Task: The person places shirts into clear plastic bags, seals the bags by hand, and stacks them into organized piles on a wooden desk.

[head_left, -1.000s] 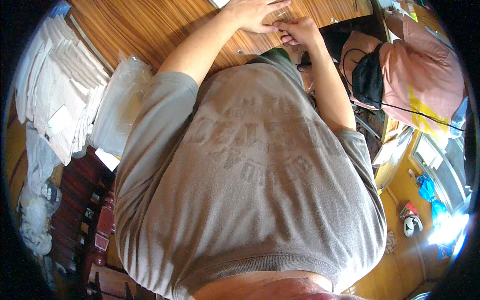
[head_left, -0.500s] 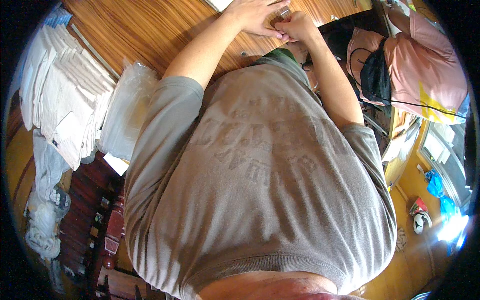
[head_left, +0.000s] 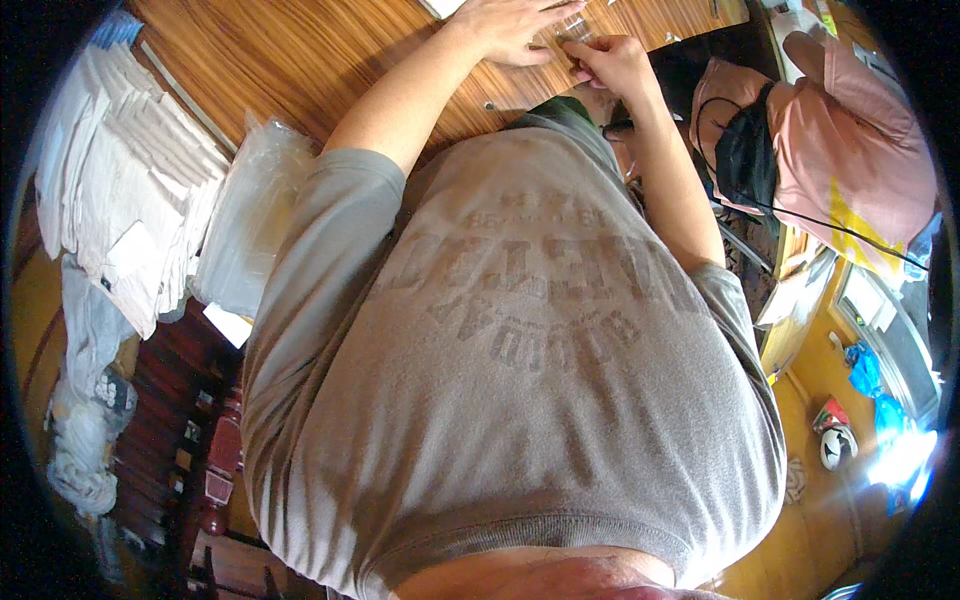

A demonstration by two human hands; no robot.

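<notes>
At the top of the view, a small transparent plastic piece (head_left: 574, 30) lies on the wood-grain table (head_left: 330, 60) between my two hands. My left hand (head_left: 508, 30) rests on the table beside it, palm down, fingers stretched out toward the piece. From the other side, my right hand (head_left: 615, 66) pinches at its near edge with thumb and forefinger. The piece's exact kind is too small to make out, and its far part runs close under my left fingertips.
Left of the table stand a stack of folded white garments (head_left: 140, 180) and some transparent plastic bags (head_left: 250, 225). A person in a pink top (head_left: 840, 150) is close on the right, with a black bag or cloth (head_left: 745, 155). A white sheet (head_left: 440, 6) lies at the top edge.
My right hand has moved a little to the right, away from my left hand, so a gap now shows between them. The person in pink has shifted slightly.
</notes>
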